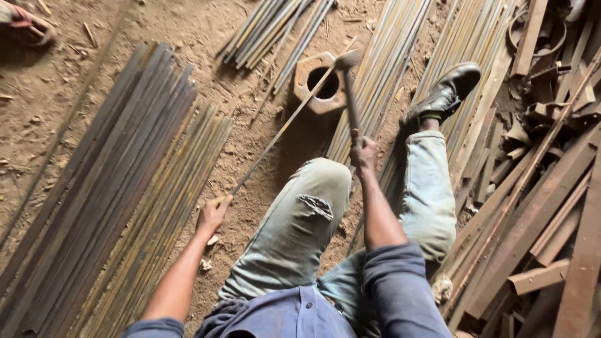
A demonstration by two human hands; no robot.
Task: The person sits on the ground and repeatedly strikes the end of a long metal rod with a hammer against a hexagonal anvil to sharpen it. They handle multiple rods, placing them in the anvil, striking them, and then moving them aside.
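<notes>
Dirt floor (56, 87) carries a hexagonal steel block (320, 83); flat strip bundles (119, 188) lie left of it, rusty scrap bars (538, 213) right.

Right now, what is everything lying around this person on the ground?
thin rod: one, grey, across the hexagonal block, held by left hand
hammer: one, dark, head at the block
hexagonal block: one, rusty, holed, centre top
flat strips: many, grey-yellow, bundles left and top
scrap bars: many, rusty brown, right
dirt floor: brown
shoe: one, black
jeans: pale blue, torn
left hand: grips the rod's end
right hand: grips the hammer handle
</notes>
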